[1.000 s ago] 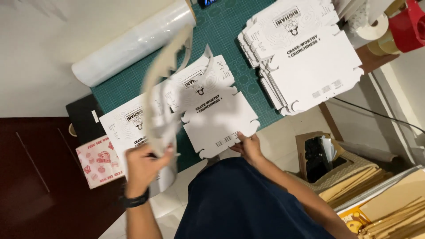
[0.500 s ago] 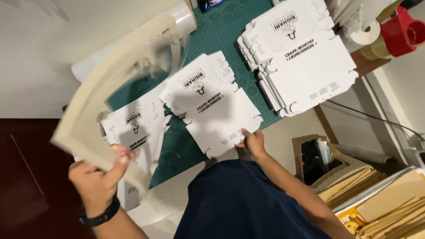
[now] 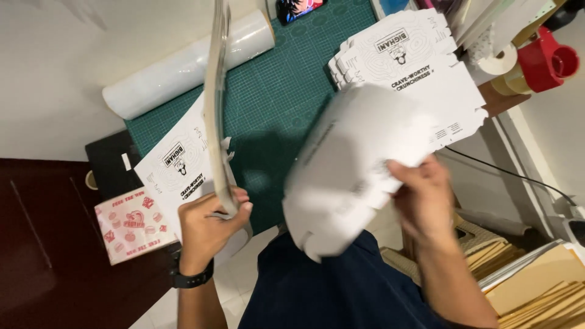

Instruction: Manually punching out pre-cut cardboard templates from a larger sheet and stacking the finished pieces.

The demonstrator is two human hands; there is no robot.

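A flat white die-cut cardboard box blank, blurred, is lifted above the green gridded cutting mat, pinched at its right edge in the right hand. The left hand has its grip clamped on an edge-on stack of white card blanks, held upright over the surface. Another stack of printed white blanks lies on the mat's far right, a clear film roll at its left.

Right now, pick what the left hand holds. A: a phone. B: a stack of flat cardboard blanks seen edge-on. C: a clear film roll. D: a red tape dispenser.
B: the left hand grips a stack of flat blanks standing edge-on over the green mat; the film roll and red dispenser lie untouched.
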